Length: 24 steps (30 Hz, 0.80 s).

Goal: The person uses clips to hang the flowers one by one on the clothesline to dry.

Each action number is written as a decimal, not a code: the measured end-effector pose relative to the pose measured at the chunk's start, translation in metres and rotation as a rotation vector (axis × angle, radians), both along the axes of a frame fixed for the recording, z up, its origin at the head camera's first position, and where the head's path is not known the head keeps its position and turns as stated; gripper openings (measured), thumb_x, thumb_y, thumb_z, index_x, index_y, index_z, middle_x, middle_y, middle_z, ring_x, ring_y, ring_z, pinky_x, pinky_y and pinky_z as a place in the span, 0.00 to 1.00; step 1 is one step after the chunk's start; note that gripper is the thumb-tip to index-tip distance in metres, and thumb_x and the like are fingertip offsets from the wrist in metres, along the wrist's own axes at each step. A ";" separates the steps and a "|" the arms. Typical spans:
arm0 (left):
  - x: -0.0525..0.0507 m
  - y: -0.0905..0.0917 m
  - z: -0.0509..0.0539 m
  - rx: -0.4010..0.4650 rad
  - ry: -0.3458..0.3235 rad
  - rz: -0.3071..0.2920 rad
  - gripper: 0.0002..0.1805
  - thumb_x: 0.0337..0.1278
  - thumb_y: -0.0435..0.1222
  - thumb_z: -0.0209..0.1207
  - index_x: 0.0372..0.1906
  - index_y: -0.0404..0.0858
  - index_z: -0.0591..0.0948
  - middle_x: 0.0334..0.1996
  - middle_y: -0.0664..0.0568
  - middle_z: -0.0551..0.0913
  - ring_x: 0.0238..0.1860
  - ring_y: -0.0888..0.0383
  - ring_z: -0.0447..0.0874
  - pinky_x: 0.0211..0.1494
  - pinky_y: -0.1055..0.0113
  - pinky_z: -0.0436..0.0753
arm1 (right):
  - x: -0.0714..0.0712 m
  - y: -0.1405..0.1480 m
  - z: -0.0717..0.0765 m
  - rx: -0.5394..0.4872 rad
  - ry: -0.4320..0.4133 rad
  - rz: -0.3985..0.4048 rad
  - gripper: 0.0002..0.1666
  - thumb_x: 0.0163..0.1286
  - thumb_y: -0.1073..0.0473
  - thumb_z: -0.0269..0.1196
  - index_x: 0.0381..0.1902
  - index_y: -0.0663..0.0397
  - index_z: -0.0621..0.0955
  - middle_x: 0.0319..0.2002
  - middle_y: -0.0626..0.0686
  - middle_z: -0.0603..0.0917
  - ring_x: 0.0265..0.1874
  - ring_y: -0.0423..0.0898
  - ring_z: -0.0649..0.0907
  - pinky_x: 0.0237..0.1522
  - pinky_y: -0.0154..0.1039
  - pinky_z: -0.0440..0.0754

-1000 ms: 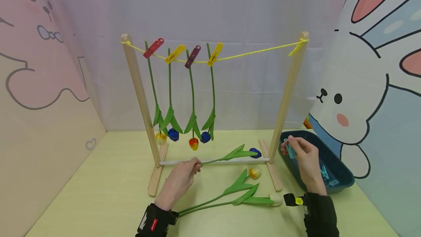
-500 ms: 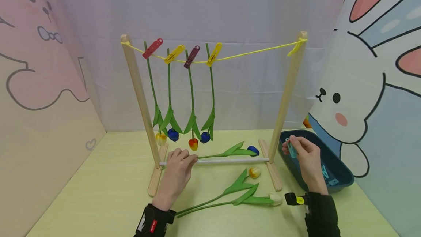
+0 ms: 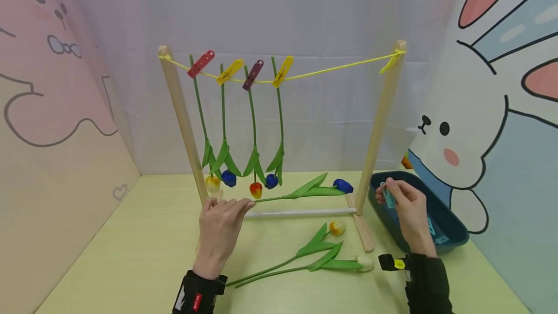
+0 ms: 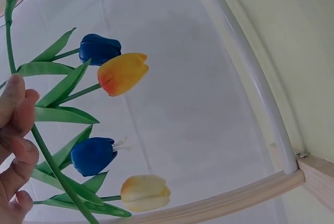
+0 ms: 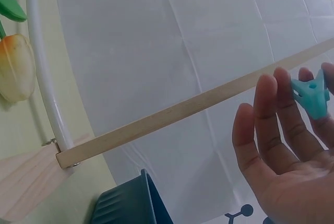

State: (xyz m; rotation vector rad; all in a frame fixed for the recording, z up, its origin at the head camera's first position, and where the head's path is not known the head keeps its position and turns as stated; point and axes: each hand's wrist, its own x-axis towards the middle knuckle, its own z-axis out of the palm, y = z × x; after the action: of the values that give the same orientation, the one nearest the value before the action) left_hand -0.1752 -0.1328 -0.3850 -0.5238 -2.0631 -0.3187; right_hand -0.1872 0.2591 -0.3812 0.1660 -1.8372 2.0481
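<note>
In the head view my left hand [image 3: 223, 229] pinches the green stem of a blue artificial tulip [image 3: 311, 191], which lies sideways in the air with its bloom to the right, above the white crossbar. The left wrist view shows that stem [image 4: 55, 169] running past the fingers. My right hand [image 3: 410, 212] holds a teal clothespin [image 3: 388, 197] between thumb and fingers over the near rim of the dark teal bin. Seen from the right wrist, the clothespin [image 5: 312, 94] sits at the fingertips. Several tulips hang bloom-down from the yellow string [image 3: 340, 68], each clipped by a clothespin such as the red one [image 3: 201, 64].
A wooden frame with a right post [image 3: 381, 127] and white crossbar [image 3: 301, 213] stands on the pale table. Two tulips, one yellow [image 3: 337, 228] and one white [image 3: 364, 263], lie in front. More teal clothespins are inside the bin [image 3: 457, 229].
My left hand has risen and shifted left, lifting the blue tulip from crossbar height to above it. The right hand stays nearly in place with the clothespin.
</note>
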 end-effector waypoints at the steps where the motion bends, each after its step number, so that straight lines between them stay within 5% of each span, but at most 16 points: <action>1: 0.000 0.000 0.001 0.020 0.013 0.010 0.33 0.74 0.56 0.40 0.32 0.43 0.91 0.15 0.55 0.84 0.15 0.58 0.76 0.34 0.64 0.70 | 0.000 0.000 0.000 0.002 -0.002 0.001 0.14 0.78 0.58 0.57 0.39 0.65 0.82 0.31 0.44 0.88 0.32 0.38 0.87 0.37 0.29 0.87; 7: -0.001 -0.002 0.001 0.192 0.023 -0.046 0.15 0.63 0.44 0.62 0.33 0.36 0.91 0.18 0.48 0.88 0.12 0.57 0.79 0.15 0.76 0.65 | 0.000 0.001 -0.001 0.020 -0.016 0.001 0.15 0.78 0.56 0.57 0.38 0.63 0.82 0.31 0.43 0.87 0.32 0.37 0.86 0.38 0.29 0.87; 11: -0.003 -0.003 0.000 0.382 -0.029 -0.181 0.07 0.46 0.26 0.73 0.34 0.32 0.90 0.24 0.45 0.90 0.19 0.56 0.86 0.25 0.79 0.80 | 0.000 0.001 -0.001 0.026 -0.018 0.003 0.15 0.78 0.56 0.57 0.38 0.62 0.82 0.31 0.43 0.87 0.33 0.37 0.86 0.38 0.29 0.86; 17: -0.002 -0.003 0.006 0.672 -0.046 -0.403 0.11 0.44 0.18 0.70 0.37 0.29 0.90 0.30 0.38 0.91 0.31 0.64 0.91 0.40 0.80 0.85 | 0.000 0.001 -0.002 0.022 -0.010 0.008 0.15 0.78 0.56 0.57 0.38 0.63 0.82 0.31 0.43 0.87 0.33 0.38 0.86 0.38 0.29 0.87; 24: 0.002 -0.007 0.015 1.046 -0.147 -0.644 0.09 0.53 0.16 0.64 0.41 0.18 0.84 0.36 0.55 0.92 0.37 0.65 0.92 0.45 0.71 0.88 | 0.000 0.001 -0.001 0.020 -0.003 0.016 0.14 0.78 0.57 0.57 0.38 0.62 0.82 0.31 0.43 0.87 0.33 0.38 0.86 0.38 0.29 0.87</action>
State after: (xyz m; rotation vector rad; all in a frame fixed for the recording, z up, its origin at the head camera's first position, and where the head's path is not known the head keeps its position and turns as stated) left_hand -0.1728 -0.1402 -0.3704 -0.4751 -1.5003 -1.7188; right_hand -0.1869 0.2600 -0.3821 0.1830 -1.8643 2.0423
